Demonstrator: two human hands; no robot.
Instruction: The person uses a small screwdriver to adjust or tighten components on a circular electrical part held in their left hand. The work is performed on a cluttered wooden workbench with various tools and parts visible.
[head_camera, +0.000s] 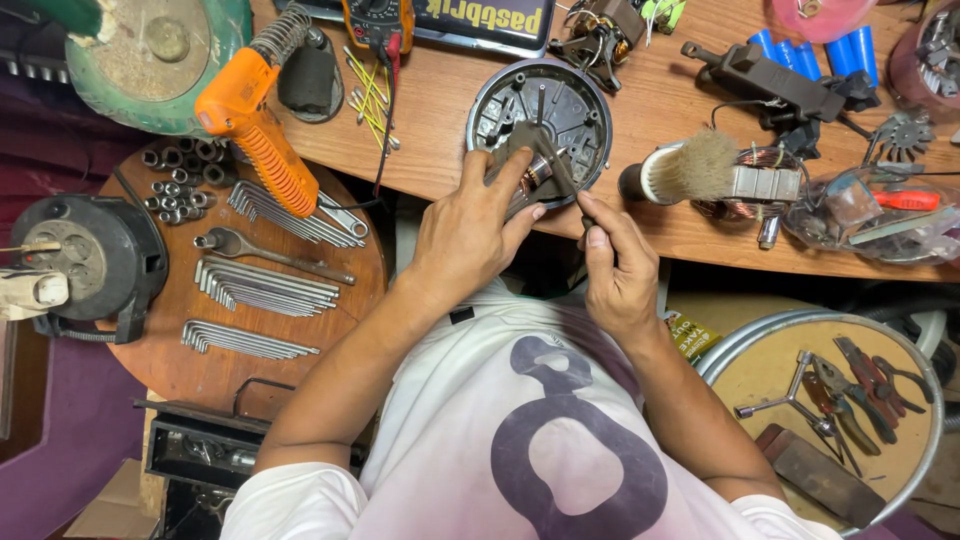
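A round grey metal motor housing (540, 105) lies at the near edge of the wooden workbench (640, 120). My left hand (470, 235) grips a small motor part with copper winding (530, 175) against the housing's front rim. My right hand (615, 270) pinches a thin dark tool (565, 180) whose tip reaches into the part beside my left fingers. The two hands are close together, just in front of my white shirt.
A round wooden board (250, 300) on the left carries hex keys, sockets and a ratchet. An orange soldering gun (250, 125), a multimeter (378, 22), a brush (690, 170) and a copper coil (760, 185) lie on the bench. Pliers sit in a round tray (830, 390) at lower right.
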